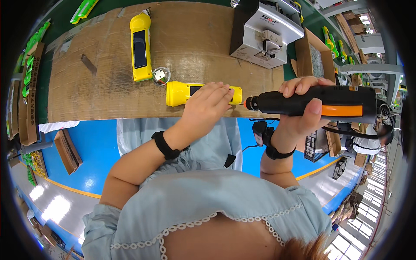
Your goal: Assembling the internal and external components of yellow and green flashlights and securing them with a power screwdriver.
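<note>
A yellow flashlight [176,94] with a dark panel lies on its side near the front edge of the cardboard sheet [104,86]. My left hand [207,103] is laid over its body, fingers wrapped across it. In my right hand [305,102] is a black and orange electric screwdriver [346,97], held level. Its tip points left and meets the flashlight's right end; whether it sits on a screw is too small to tell. Just behind the flashlight stands a second yellow flashlight body [141,50] with a dark panel, beside a round clear lamp part [161,75] with wires.
A silver and black metal machine [264,37] stands at the back right. Beside it is a cardboard box [318,58] holding small metallic parts. Green and yellow flashlights [329,39] lie farther right. Several green pieces [28,73] are at the left, near a narrow carton [29,104].
</note>
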Demonstrator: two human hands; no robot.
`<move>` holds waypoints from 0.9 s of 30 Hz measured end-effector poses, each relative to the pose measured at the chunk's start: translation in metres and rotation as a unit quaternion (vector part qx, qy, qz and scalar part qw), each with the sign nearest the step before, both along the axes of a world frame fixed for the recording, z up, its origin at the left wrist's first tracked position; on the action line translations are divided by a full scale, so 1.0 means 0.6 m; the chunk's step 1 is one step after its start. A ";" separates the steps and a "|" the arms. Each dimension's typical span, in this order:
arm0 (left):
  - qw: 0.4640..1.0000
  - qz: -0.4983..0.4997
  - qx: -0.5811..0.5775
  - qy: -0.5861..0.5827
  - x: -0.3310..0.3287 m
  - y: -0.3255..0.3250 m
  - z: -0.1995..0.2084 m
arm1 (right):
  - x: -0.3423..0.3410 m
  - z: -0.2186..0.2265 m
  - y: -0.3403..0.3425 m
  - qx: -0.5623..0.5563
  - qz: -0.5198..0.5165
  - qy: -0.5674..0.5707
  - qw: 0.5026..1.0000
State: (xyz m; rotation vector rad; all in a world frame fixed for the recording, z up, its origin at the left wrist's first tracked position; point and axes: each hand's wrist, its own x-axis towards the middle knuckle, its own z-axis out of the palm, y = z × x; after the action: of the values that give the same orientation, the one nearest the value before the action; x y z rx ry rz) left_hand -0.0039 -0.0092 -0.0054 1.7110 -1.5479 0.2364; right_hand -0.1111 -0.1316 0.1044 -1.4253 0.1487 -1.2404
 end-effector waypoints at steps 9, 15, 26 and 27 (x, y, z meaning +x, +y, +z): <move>1.000 0.006 0.004 0.000 -0.001 -0.001 -0.008 | 0.008 -0.028 0.014 0.002 0.031 0.023 0.999; 1.000 -0.001 0.005 -0.007 0.000 -0.007 -0.002 | 0.005 -0.030 0.004 -0.006 0.088 0.014 0.996; 0.993 0.011 0.014 -0.118 0.001 -0.002 -0.014 | -0.024 0.048 -0.073 -0.091 0.117 -0.078 0.986; 0.991 0.014 0.016 -0.129 0.001 -0.001 -0.014 | -0.018 0.050 -0.085 -0.074 0.095 -0.120 0.985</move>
State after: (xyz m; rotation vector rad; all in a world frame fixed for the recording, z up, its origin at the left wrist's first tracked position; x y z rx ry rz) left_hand -0.0030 -0.0097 -0.0135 1.7828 -1.7210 0.4654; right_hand -0.1221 -0.1824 0.1347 -1.3685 -0.2447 -1.2720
